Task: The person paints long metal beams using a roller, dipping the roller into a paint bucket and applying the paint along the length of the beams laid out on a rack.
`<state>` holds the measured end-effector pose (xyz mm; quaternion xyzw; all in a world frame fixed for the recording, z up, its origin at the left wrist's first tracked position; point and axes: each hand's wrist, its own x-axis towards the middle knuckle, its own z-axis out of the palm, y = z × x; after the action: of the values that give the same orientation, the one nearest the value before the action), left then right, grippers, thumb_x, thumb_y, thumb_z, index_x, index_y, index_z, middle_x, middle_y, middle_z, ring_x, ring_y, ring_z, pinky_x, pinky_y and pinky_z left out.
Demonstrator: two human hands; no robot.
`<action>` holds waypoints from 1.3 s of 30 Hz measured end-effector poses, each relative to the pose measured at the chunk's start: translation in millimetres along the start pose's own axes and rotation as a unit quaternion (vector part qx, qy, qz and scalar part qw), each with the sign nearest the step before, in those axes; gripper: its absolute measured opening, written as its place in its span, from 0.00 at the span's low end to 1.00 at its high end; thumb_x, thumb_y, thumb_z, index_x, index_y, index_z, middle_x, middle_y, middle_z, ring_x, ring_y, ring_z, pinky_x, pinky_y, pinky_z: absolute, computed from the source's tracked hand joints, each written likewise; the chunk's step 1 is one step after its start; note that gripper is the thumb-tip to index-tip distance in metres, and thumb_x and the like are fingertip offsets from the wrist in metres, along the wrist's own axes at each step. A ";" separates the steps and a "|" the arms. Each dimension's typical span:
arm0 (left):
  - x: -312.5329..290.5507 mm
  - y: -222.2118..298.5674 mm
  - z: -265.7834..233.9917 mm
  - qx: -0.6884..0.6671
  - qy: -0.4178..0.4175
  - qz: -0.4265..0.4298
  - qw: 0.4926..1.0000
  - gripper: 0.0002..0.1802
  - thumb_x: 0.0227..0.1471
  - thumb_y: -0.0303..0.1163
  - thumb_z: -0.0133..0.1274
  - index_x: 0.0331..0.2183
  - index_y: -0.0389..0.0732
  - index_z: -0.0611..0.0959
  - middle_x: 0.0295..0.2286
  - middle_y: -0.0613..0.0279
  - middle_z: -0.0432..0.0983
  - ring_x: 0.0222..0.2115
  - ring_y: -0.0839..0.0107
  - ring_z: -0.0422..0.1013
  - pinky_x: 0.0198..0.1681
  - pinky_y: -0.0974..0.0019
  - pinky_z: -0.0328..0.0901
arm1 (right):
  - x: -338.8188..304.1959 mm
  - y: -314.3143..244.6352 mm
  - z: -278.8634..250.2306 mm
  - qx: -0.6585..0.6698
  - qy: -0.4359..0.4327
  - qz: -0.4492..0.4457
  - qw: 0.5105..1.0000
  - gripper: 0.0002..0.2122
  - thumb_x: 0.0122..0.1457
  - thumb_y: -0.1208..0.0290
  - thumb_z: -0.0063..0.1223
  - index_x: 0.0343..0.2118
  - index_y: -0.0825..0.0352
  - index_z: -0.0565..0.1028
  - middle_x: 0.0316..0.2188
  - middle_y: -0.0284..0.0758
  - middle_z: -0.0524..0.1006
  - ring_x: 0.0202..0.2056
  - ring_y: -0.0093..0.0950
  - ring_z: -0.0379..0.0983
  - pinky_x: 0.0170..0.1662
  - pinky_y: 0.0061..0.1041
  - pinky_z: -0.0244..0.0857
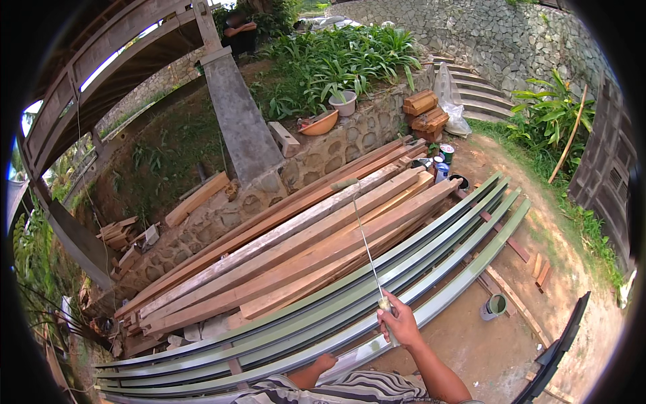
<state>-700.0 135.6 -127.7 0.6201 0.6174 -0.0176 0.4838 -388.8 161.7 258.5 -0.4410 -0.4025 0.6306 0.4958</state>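
My right hand [402,324] is closed around the handle of a paint roller [367,246]. The roller's long thin metal rod reaches away from me, and its greenish sleeve [344,184] appears above the stacked timber. Low in front of my body, my left hand [324,363] is curled closed beside the nearest rail, with no object showing in it. Several long rails [431,306], partly coated in green, lie side by side below both hands' reach. Right of my right hand stands a small bucket [494,306] with green paint inside.
Long timber beams [289,269] lie beyond the rails, against a stone retaining wall [336,149]. Paint cans [441,170] cluster at the beams' far right end. A dark long piece [555,350] lies at right. A person [239,32] is in the background; stone steps [478,94] rise behind.
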 end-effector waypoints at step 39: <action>8.9 13.9 14.5 -0.188 -0.060 -0.095 0.976 0.18 0.56 0.42 0.53 0.43 0.41 0.82 0.32 0.60 0.79 0.28 0.70 0.74 0.25 0.66 0.65 | -7.2 48.6 -62.3 0.165 0.154 0.055 0.973 0.28 0.68 0.65 0.46 0.68 0.61 0.54 0.25 0.32 0.73 0.17 0.18 0.67 0.17 0.20 0.63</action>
<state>-678.7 136.5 -133.0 0.4544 0.6358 0.0158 0.6238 -341.6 150.0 195.8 -0.4659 -0.1868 0.6393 0.5825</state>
